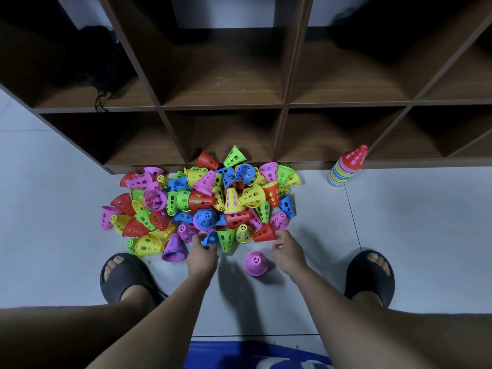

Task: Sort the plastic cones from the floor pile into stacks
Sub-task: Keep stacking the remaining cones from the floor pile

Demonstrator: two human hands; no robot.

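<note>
Forearms [183, 310] down at floor pile [202, 203]: left hand [202, 253] fingers curled round blue cone [211, 238]; right hand [288, 251] at red cone [265, 233], grip unclear. One mixed-colour stack [344, 170] by shelf [286, 105]; most cones unsorted.

Pale tiled floor [399, 222], pile of coloured cones [202, 203], lone purple cone [256, 263], mixed-colour stack [346, 170] by shelf unit [226, 105]

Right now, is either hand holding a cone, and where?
The left hand grips a blue cone by its side. The right hand meets a red cone at its rim; a grip cannot be told.
</note>
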